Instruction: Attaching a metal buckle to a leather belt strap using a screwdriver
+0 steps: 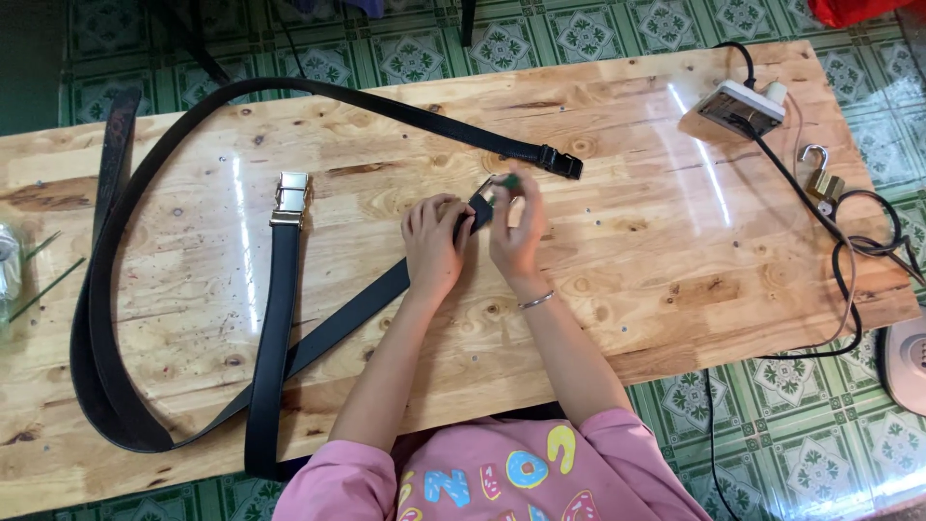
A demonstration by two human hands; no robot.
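A long black belt [289, 362] loops across the wooden table [675, 251]; one end comes up to my hands at the middle. My left hand [434, 241] presses and grips that belt end near its tip. My right hand [518, 232] pinches a small green-handled tool [505, 182] against the belt tip, with a thin bracelet on the wrist. A second black belt [273, 318] with a silver buckle [289, 198] lies to the left, running toward the near edge. The far belt end [561, 161] rests beyond my hands.
A white power strip [741, 106] with a black cable sits at the far right. A brass padlock [823, 183] lies near the right edge, beside looping cords. A clear object [8, 265] is at the left edge. Green patterned floor tiles surround the table.
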